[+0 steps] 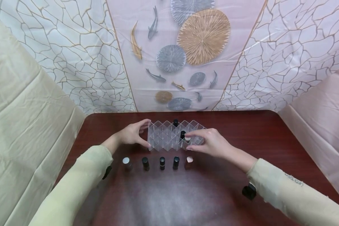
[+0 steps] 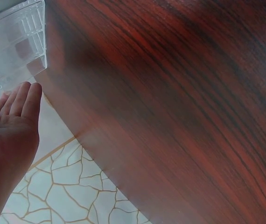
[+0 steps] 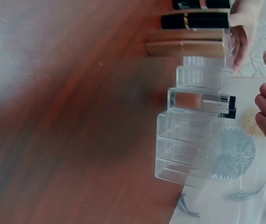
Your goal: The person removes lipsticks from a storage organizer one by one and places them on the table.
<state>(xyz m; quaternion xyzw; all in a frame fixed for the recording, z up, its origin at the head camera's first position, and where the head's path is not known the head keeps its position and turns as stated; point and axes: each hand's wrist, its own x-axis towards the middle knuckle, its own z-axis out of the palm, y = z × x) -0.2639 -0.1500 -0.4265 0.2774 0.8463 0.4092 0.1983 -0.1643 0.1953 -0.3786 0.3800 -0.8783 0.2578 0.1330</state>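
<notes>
A clear acrylic lipstick organizer [image 1: 164,135] with diamond-shaped slots stands on the table. My left hand [image 1: 132,133] grips its left end, thumb at the front corner and fingers at the back corner. My right hand [image 1: 209,142] is over the right front part, its thumb and fingers spread apart. Between them in the head view is a light-topped lipstick [image 1: 187,138] set in a front slot. Two black-capped tubes stand behind it, one in the middle [image 1: 182,134] and one at the back [image 1: 175,122]. The right wrist view shows a peach-coloured tube [image 3: 187,100] through a slot wall.
Along the organizer's front stands a row of tubes: a silver-topped one [image 1: 126,161], several black ones such as the middle tube [image 1: 162,163], and a pink-topped one [image 1: 189,160]. Patterned cloth [image 1: 101,62] hangs behind the dark wooden table [image 1: 158,201].
</notes>
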